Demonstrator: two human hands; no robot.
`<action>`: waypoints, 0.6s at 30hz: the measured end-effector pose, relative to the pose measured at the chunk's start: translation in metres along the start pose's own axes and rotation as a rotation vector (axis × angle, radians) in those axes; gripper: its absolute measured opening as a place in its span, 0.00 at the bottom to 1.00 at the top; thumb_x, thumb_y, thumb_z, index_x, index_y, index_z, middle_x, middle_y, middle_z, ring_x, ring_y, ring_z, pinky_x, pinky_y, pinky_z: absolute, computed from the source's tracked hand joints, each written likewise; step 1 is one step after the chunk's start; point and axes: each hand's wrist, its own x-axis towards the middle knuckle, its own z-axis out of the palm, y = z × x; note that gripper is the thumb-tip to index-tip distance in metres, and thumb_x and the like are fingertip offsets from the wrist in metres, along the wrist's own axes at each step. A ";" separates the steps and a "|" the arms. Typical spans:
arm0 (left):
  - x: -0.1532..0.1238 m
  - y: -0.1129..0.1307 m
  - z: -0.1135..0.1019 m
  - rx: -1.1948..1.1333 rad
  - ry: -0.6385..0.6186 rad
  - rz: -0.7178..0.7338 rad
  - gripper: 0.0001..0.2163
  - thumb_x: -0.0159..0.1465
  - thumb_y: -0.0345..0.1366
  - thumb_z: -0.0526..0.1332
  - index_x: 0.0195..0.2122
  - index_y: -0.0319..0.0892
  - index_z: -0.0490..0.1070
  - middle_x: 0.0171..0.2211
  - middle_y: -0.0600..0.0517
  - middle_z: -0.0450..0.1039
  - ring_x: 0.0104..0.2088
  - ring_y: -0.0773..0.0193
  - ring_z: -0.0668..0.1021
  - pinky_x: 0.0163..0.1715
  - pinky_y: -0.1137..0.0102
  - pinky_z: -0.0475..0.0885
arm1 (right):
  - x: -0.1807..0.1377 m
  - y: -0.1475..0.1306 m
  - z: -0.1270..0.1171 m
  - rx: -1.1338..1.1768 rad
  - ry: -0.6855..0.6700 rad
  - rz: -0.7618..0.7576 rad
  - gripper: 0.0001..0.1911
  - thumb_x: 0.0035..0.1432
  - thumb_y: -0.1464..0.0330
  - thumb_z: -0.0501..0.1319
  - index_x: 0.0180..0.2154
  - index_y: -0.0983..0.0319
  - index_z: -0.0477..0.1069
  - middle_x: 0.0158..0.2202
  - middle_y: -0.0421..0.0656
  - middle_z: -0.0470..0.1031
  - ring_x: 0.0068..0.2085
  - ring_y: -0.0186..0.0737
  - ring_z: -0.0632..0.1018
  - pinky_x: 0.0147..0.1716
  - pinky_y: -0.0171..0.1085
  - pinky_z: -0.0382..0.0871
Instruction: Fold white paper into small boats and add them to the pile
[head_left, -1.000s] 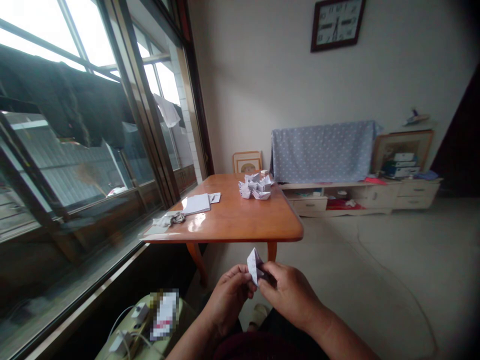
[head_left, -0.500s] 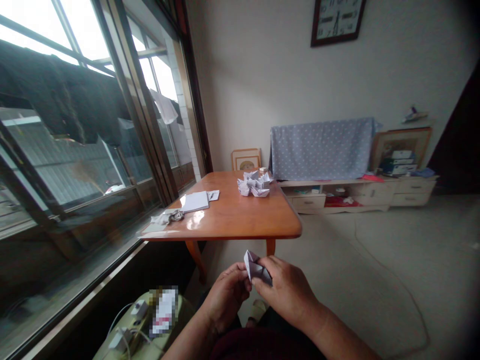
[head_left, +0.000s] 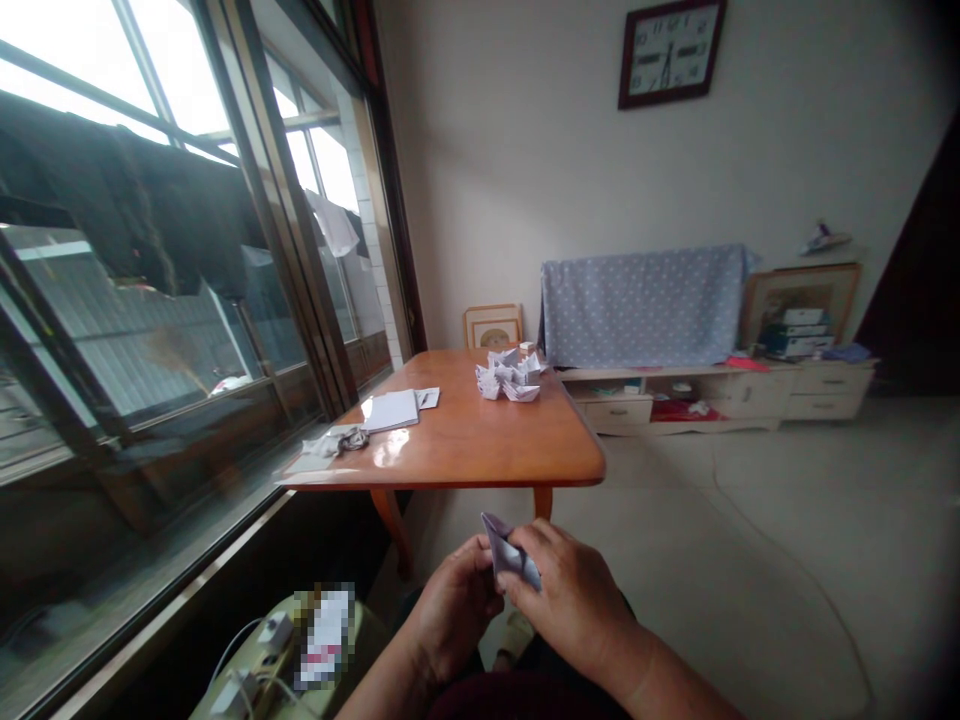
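At my 9 to 10 o'clock, a tall dark-framed sliding glass window (head_left: 281,240) runs along the room, with dark cloth hanging beyond the glass. On the pale wall at 1 o'clock hangs a square brown-framed wall clock (head_left: 669,52), above a low cream cabinet (head_left: 720,398) partly covered by a blue polka-dot cloth (head_left: 641,310). At 12 o'clock stands an orange-brown wooden counter (head_left: 480,445) with curved legs. Towards its far edge sits a heap of small folded white paper shapes (head_left: 506,378). Nearer the window lie a stack of white paper sheets (head_left: 390,410) and a crumpled grey-white cloth (head_left: 334,443). At 7 o'clock, white plug adapters (head_left: 240,695) lie on a pale green surface beside a pixelated patch I cannot make out.

Below the counter's near edge, in front of me, I hold a folded sheet of white paper (head_left: 510,552), shaded grey, between my left hand (head_left: 454,610) and right hand (head_left: 574,600). My right fingers (head_left: 536,550) press on its side, and my left fingers (head_left: 484,575) close narrowly on its lower end.
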 end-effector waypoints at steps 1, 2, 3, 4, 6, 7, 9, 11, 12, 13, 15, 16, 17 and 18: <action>0.000 0.000 0.000 0.002 0.007 0.004 0.08 0.60 0.31 0.63 0.41 0.41 0.74 0.37 0.49 0.75 0.36 0.63 0.76 0.35 0.72 0.64 | 0.000 -0.001 0.000 0.005 -0.005 0.000 0.09 0.56 0.69 0.66 0.41 0.56 0.73 0.39 0.40 0.76 0.42 0.44 0.78 0.40 0.38 0.65; 0.000 -0.001 -0.001 0.006 0.013 0.007 0.08 0.60 0.31 0.63 0.41 0.41 0.74 0.37 0.49 0.76 0.37 0.62 0.76 0.36 0.72 0.65 | -0.001 -0.001 0.001 0.008 -0.008 0.003 0.09 0.56 0.69 0.66 0.41 0.56 0.73 0.39 0.40 0.76 0.42 0.44 0.78 0.40 0.38 0.65; 0.001 -0.001 -0.001 0.013 0.017 0.009 0.08 0.59 0.31 0.63 0.41 0.41 0.74 0.38 0.49 0.76 0.37 0.62 0.76 0.36 0.71 0.65 | -0.001 -0.002 0.001 0.011 -0.010 0.006 0.10 0.56 0.69 0.66 0.42 0.56 0.73 0.40 0.40 0.76 0.43 0.44 0.78 0.40 0.39 0.66; 0.001 -0.001 -0.002 0.022 0.021 0.011 0.08 0.59 0.31 0.62 0.41 0.41 0.74 0.38 0.49 0.76 0.38 0.61 0.76 0.36 0.71 0.65 | -0.001 -0.002 0.001 0.012 -0.011 0.008 0.10 0.56 0.69 0.66 0.42 0.56 0.73 0.40 0.40 0.76 0.43 0.45 0.78 0.40 0.39 0.66; 0.002 -0.001 -0.001 0.043 0.028 0.012 0.08 0.59 0.31 0.62 0.40 0.41 0.74 0.38 0.49 0.76 0.38 0.61 0.77 0.36 0.71 0.64 | -0.001 -0.003 0.001 0.011 -0.009 0.008 0.10 0.57 0.69 0.65 0.43 0.56 0.73 0.40 0.41 0.76 0.43 0.45 0.78 0.41 0.40 0.67; 0.002 0.000 -0.001 0.052 0.034 0.013 0.08 0.58 0.31 0.62 0.40 0.41 0.74 0.38 0.48 0.76 0.38 0.60 0.77 0.36 0.71 0.64 | -0.001 -0.003 0.001 0.007 -0.007 0.009 0.11 0.57 0.69 0.66 0.43 0.56 0.73 0.41 0.41 0.76 0.43 0.45 0.78 0.41 0.40 0.67; 0.001 0.002 0.001 0.069 0.042 0.011 0.09 0.56 0.31 0.63 0.39 0.40 0.74 0.37 0.48 0.76 0.37 0.61 0.77 0.35 0.71 0.64 | -0.001 -0.003 0.001 -0.002 -0.004 0.011 0.11 0.56 0.68 0.66 0.43 0.56 0.73 0.40 0.41 0.76 0.43 0.46 0.78 0.40 0.40 0.67; 0.001 0.004 0.003 0.084 0.042 0.003 0.09 0.55 0.32 0.65 0.38 0.41 0.74 0.35 0.49 0.76 0.36 0.61 0.76 0.33 0.72 0.63 | 0.000 -0.003 0.001 -0.008 -0.003 0.013 0.11 0.56 0.68 0.66 0.43 0.56 0.73 0.40 0.41 0.76 0.42 0.45 0.78 0.40 0.40 0.67; 0.001 0.005 0.004 0.090 0.041 -0.001 0.09 0.55 0.33 0.65 0.38 0.41 0.74 0.34 0.49 0.76 0.36 0.61 0.76 0.33 0.72 0.62 | 0.000 -0.003 0.001 -0.008 -0.003 0.014 0.11 0.56 0.68 0.66 0.43 0.56 0.73 0.40 0.41 0.76 0.42 0.45 0.78 0.40 0.40 0.67; 0.000 0.006 0.005 0.096 0.040 -0.005 0.10 0.55 0.33 0.66 0.38 0.41 0.74 0.34 0.50 0.76 0.35 0.61 0.76 0.32 0.72 0.62 | 0.000 -0.003 0.001 -0.008 -0.004 0.015 0.11 0.55 0.68 0.66 0.42 0.56 0.73 0.40 0.41 0.76 0.42 0.45 0.78 0.40 0.40 0.67; 0.000 0.007 0.005 0.106 0.041 -0.011 0.09 0.55 0.33 0.66 0.38 0.41 0.75 0.32 0.50 0.76 0.34 0.62 0.76 0.32 0.72 0.61 | 0.000 -0.002 0.002 -0.002 -0.008 0.018 0.11 0.55 0.69 0.67 0.42 0.57 0.73 0.39 0.41 0.76 0.42 0.45 0.78 0.40 0.40 0.67; 0.000 0.007 0.005 0.109 0.042 -0.013 0.09 0.54 0.33 0.66 0.38 0.41 0.75 0.32 0.50 0.76 0.34 0.62 0.75 0.32 0.72 0.61 | 0.000 -0.002 0.002 0.002 -0.008 0.021 0.11 0.55 0.69 0.67 0.42 0.57 0.73 0.39 0.41 0.76 0.42 0.45 0.78 0.40 0.40 0.67; 0.000 0.007 0.005 0.110 0.044 -0.015 0.09 0.54 0.33 0.66 0.37 0.41 0.75 0.32 0.51 0.75 0.33 0.62 0.75 0.32 0.71 0.61 | 0.000 -0.002 0.003 0.007 -0.010 0.022 0.11 0.55 0.69 0.67 0.42 0.57 0.73 0.39 0.41 0.76 0.42 0.45 0.77 0.41 0.40 0.67; 0.000 0.007 0.005 0.109 0.045 -0.017 0.09 0.54 0.33 0.66 0.37 0.41 0.75 0.31 0.51 0.75 0.33 0.62 0.75 0.33 0.71 0.61 | 0.000 -0.001 0.003 0.010 -0.010 0.021 0.11 0.55 0.69 0.67 0.42 0.57 0.73 0.39 0.41 0.75 0.42 0.45 0.77 0.41 0.40 0.66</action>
